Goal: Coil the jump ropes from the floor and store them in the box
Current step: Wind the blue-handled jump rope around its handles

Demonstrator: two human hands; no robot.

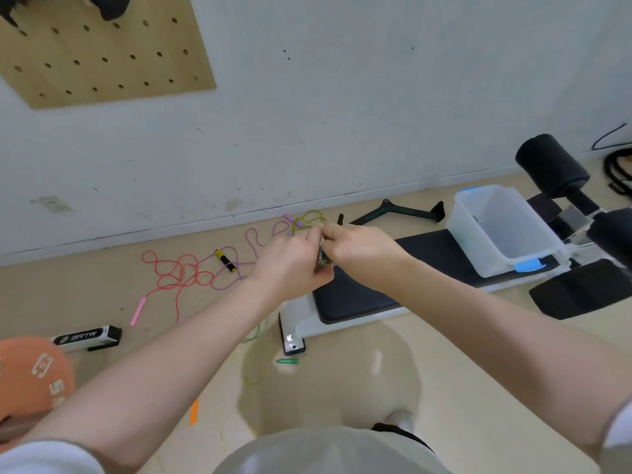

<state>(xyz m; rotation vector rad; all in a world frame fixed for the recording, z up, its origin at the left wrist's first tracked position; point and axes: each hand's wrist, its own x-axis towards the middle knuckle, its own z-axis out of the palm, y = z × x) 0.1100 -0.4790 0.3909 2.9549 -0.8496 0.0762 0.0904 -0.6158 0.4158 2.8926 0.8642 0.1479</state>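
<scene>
At the centre of the frame a small dark bundle [321, 262], seemingly a coiled rope, is pinched between both hands; its make is blurred. The left hand [290, 263] is curled round the bundle from the lower left, and the right hand [355, 244] is closed on its upper end, fingers bent, a ring seen on one finger. The bundle's long axis runs roughly upright.

The box [506, 230], a translucent plastic tub with blue clips, is set on the black padded bench [359, 295] to the right of the grip, so the right hand is judged the nearer one for the drop.

To the left of the hands, thin cords lie loose on the beige floor: a red rope [174, 271] with a pink handle, a purple rope [253, 239], and a yellow-green rope [313, 217] near the wall. A black-and-yellow handle [225, 261] lies among them.
</scene>
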